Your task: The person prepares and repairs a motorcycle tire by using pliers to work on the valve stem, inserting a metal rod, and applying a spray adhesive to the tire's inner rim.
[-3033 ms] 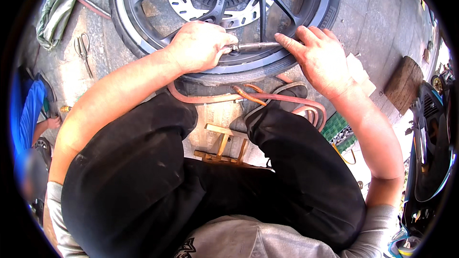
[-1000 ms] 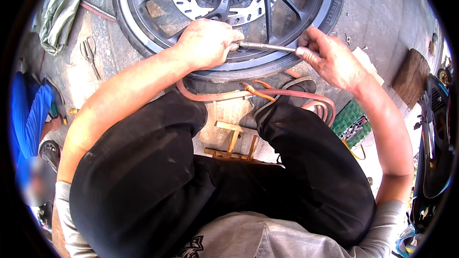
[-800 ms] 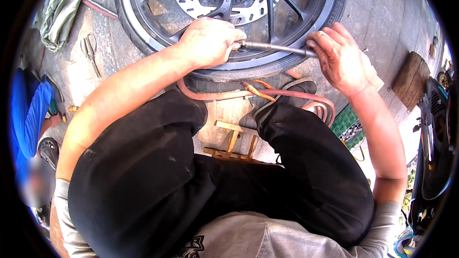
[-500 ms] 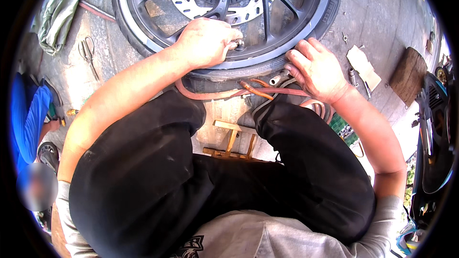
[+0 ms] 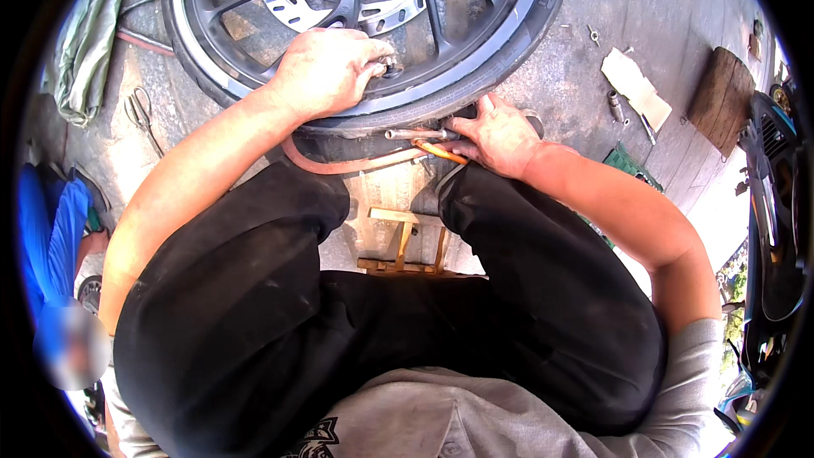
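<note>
While the left hand (image 5: 326, 72) pinches a small fitting (image 5: 391, 65) at the near inner side of a wheel (image 5: 348, 0), thumb and forefinger drawn narrow, the right hand (image 5: 500, 136) rests just beside the near edge of the tyre (image 5: 509, 55), fingers bent at one end of a metal rod (image 5: 415, 133); whether it grips the rod or the orange hose end (image 5: 437, 150) beneath cannot be told. The wheel lies flat on the floor (image 5: 585, 59) beyond the person's knees, dark spokes above a silver disc (image 5: 288, 13), its far side cut off. A pink hose (image 5: 339, 167) curves past the tyre, and a wooden frame (image 5: 398, 216) shows between the black trousers (image 5: 254, 280). Scissors (image 5: 142, 114) and a green cloth (image 5: 89, 47) lie to the left; to the right are cardboard (image 5: 636, 89), a socket (image 5: 616, 106) just beside it, and a wood block (image 5: 721, 102). The right forearm partly hides a green basket (image 5: 632, 163). At the left rim is another person in blue (image 5: 58, 220)
</note>
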Motion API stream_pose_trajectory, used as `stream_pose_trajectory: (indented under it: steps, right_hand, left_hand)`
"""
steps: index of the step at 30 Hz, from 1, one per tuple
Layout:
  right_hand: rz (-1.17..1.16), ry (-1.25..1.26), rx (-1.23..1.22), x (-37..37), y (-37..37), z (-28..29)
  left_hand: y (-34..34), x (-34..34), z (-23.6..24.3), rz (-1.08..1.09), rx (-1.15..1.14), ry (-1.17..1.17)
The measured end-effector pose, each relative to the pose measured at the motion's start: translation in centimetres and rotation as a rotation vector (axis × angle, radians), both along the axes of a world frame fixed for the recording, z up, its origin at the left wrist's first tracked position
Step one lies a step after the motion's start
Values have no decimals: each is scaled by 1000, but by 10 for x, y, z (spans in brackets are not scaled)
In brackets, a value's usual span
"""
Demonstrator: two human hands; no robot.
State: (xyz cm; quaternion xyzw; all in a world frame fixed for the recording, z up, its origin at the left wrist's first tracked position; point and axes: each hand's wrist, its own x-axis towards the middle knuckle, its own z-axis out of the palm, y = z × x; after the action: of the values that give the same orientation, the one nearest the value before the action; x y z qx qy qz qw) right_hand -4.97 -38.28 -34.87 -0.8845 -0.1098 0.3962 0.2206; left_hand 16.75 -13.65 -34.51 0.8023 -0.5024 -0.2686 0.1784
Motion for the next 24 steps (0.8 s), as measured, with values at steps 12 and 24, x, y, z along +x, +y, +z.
stream_pose_trajectory:
  steps: [12,24]
  right_hand:
    - [38,-20,182,-2,12,-12]
    - [-76,-278,163,62,-64,99]
  left_hand:
    - [2,-3,3,17,16,7]
    - [6,-7,-1,-6,-114,-89]
